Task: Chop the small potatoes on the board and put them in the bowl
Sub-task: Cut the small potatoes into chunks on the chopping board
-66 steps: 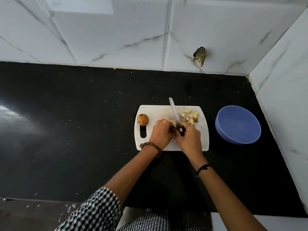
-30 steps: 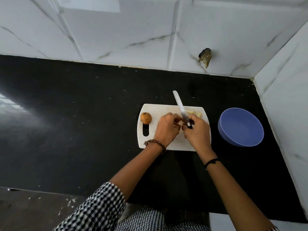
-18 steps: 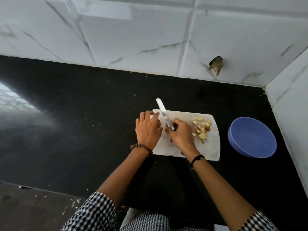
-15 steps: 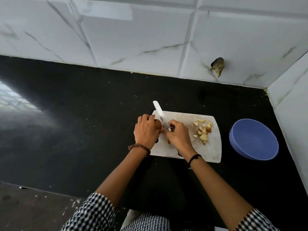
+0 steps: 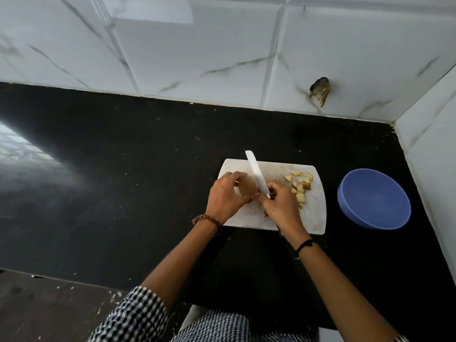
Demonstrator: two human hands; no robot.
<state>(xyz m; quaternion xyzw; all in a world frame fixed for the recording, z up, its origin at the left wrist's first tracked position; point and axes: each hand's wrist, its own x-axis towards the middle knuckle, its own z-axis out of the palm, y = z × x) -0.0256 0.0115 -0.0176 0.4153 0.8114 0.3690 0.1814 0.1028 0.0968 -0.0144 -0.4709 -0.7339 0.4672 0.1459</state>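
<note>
On the black counter [image 5: 123, 193], right of centre, lies the white board [image 5: 313, 218], with the blue bowl [image 5: 373, 199] just beside it on the right. Over the board's left end the right hand [image 5: 280, 206] grips a white-bladed knife [image 5: 256, 172] and, touching it, the left hand [image 5: 225, 197] curls round a whole small potato [image 5: 248, 190] set against the blade; chopped pieces [image 5: 299, 187] lie upper right. Firm, round and apt to roll, the potato wants pinning by its sides, fingertips clear of the edge.

Covered or blurred
Knife [image 5: 256, 174] handle buried in the right hand [image 5: 278, 206]; potato [image 5: 246, 190] blurred, half under the left hand [image 5: 225, 197]; left sleeve [image 5: 138, 314] cropped below
</note>
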